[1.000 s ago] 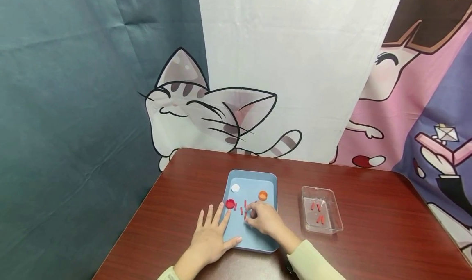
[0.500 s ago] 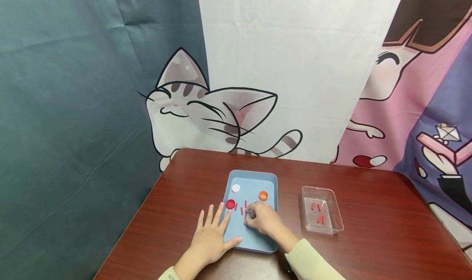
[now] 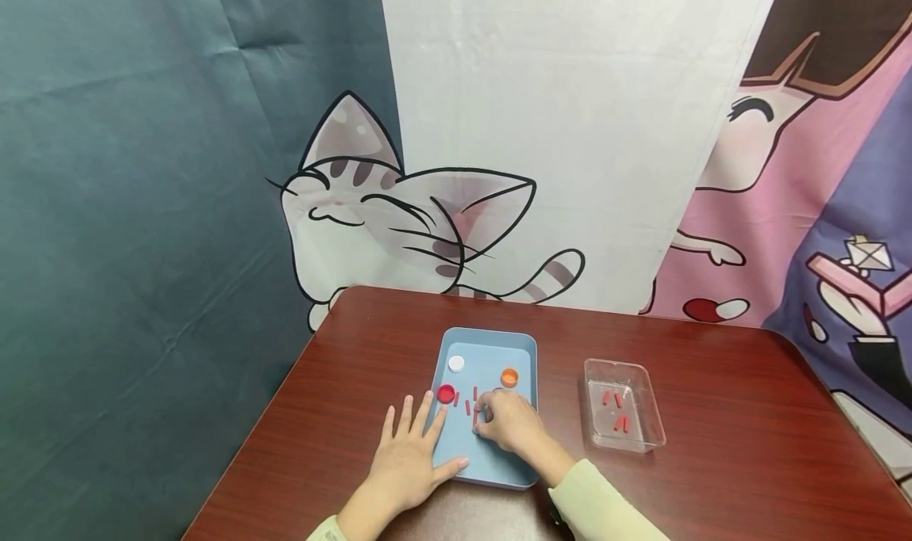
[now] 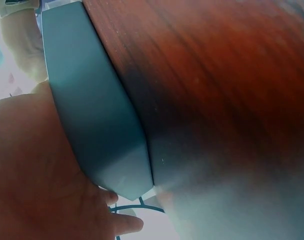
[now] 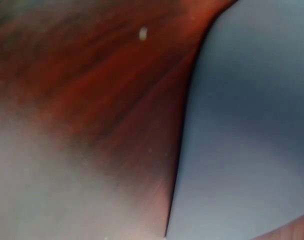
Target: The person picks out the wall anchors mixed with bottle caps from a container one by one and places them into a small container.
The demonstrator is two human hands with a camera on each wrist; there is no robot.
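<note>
My left hand [image 3: 406,458] lies with its fingers spread over the left edge of a light-blue tray [image 3: 492,470]. In the left wrist view the palm [image 4: 37,160] is right beside the tray's outer wall [image 4: 92,90]. Inside the tray, the curled thumb and index finger of my right hand [image 3: 516,422] pinch a small red stick [image 3: 475,418] at its two ends. Several more short red sticks [image 3: 468,407] lie just left of those fingertips. A red bottle cap [image 3: 445,394] sits near the left fingertips.
Farther back in the tray are a white bottle cap [image 3: 456,363] and an orange bottle cap [image 3: 509,378]. To the right, a clear plastic box [image 3: 651,414] holds several red sticks [image 3: 618,400]. Both stand on a brown wooden table [image 3: 727,414], with printed cloth behind.
</note>
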